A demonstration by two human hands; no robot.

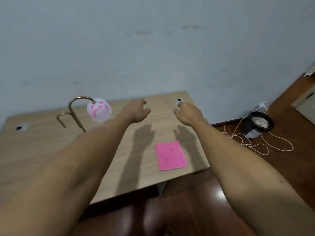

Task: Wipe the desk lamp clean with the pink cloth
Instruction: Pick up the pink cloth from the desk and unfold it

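Two bare hands out over the wooden desk (42,150), left hand (135,110) and right hand (187,113), fingers loosely spread, holding nothing. One flat pink cloth (170,155) near right; one brass-armed, white-shaded desk lamp (99,109) far left.

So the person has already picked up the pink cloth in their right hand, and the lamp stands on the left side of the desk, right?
Not quite. The head view shows the pink cloth lying flat on the desk, untouched. The right hand hovers above the desk, open and empty, as does the left hand. The lamp does stand on the left side.
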